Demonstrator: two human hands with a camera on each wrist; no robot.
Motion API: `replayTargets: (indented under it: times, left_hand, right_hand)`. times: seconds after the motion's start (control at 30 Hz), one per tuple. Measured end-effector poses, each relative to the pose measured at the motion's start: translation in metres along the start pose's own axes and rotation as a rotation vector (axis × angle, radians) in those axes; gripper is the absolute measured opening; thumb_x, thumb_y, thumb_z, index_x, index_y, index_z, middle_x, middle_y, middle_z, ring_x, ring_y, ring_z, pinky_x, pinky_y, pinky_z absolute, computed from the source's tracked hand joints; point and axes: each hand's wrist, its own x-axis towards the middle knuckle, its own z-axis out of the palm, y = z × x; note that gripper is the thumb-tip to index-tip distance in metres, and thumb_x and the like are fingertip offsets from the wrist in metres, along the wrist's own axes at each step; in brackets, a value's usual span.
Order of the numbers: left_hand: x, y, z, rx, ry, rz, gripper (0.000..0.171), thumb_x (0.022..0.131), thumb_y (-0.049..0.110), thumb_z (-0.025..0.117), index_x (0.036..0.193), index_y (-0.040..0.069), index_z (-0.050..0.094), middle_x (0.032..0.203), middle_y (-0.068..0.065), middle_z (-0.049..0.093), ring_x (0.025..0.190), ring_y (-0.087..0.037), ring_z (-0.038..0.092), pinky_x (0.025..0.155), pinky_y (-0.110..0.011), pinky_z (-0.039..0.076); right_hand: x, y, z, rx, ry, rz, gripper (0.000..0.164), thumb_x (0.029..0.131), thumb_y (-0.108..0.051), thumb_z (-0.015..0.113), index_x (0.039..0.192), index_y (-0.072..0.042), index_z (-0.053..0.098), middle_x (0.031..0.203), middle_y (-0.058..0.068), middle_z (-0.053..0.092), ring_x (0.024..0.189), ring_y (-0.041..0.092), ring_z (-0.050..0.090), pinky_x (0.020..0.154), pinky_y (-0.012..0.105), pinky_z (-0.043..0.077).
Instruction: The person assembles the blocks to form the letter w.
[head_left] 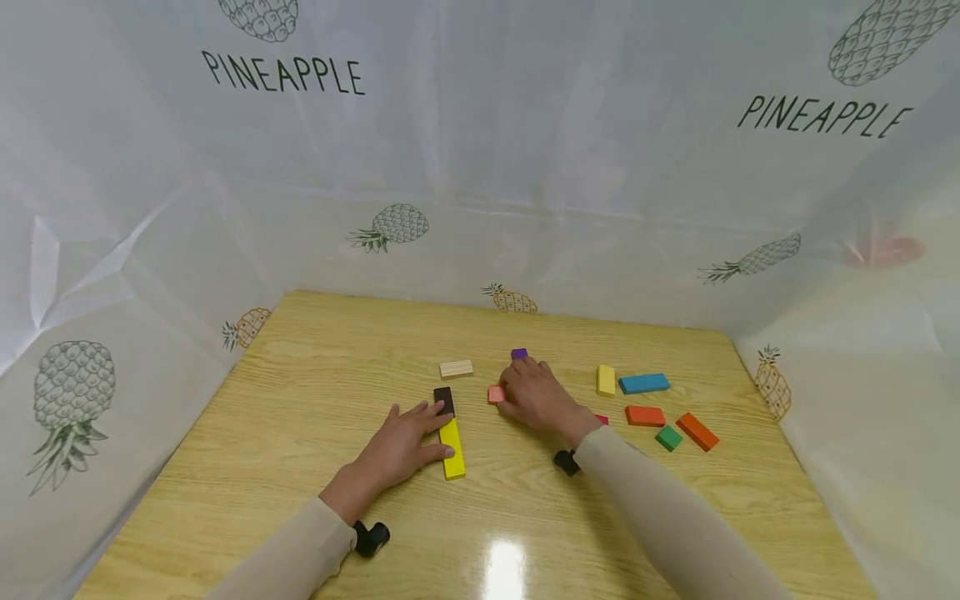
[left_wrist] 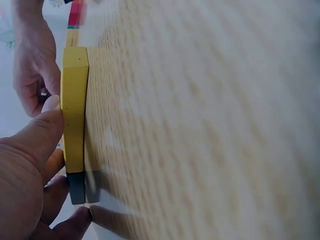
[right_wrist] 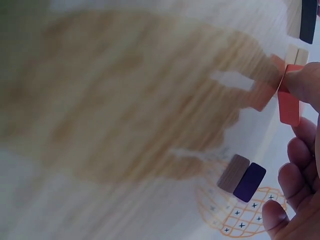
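Observation:
My left hand (head_left: 397, 450) lies beside a long yellow block (head_left: 452, 454), its thumb touching the block's side and its fingers loosely extended. A black block (head_left: 442, 396) sits end to end with the yellow one, near those fingertips. To the right, my right hand (head_left: 536, 395) pinches a small salmon-red block (head_left: 495, 395) between thumb and fingers; the right wrist view shows the thumb on that block (right_wrist: 289, 109). Just beyond the right hand is a purple block (head_left: 519, 354). A pale wooden block (head_left: 456, 369) lies behind the black one.
At the right of the wooden table (head_left: 300, 358) lie a short yellow block (head_left: 606, 381), a blue block (head_left: 643, 383), a red block (head_left: 645, 416), an orange-red block (head_left: 697, 432) and a green block (head_left: 669, 438). The right wrist partly hides a pinkish-red block (head_left: 602, 419). Pineapple-print sheeting (head_left: 525, 200) surrounds the table.

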Motion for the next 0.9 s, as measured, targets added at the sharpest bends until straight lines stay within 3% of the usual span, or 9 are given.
replayTargets:
  times: [0.37,0.9]
  left_hand:
    - [0.0,0.0,0.002,-0.008,-0.007,0.0,0.06,0.097,0.044,0.074,0.15,0.018,0.062,0.164,-0.006,0.048,0.156,-0.036,0.037,0.127,-0.072,0.013]
    - [0.001,0.001,0.001,-0.008,0.0,-0.007,0.061,0.097,0.044,0.075,0.15,0.016,0.063,0.163,-0.006,0.048,0.156,-0.036,0.037,0.127,-0.073,0.013]
  right_hand:
    - [-0.019,-0.005,-0.002,-0.034,0.012,-0.018,0.029,0.1,-0.037,0.07,0.109,-0.011,0.066,0.106,0.005,0.063,0.101,0.026,0.058,0.089,0.046,0.05]
    - [-0.04,-0.031,-0.002,-0.09,-0.009,-0.083,0.029,0.099,-0.04,0.065,0.107,-0.012,0.066,0.103,0.001,0.061,0.092,0.02,0.051,0.082,0.035,0.043]
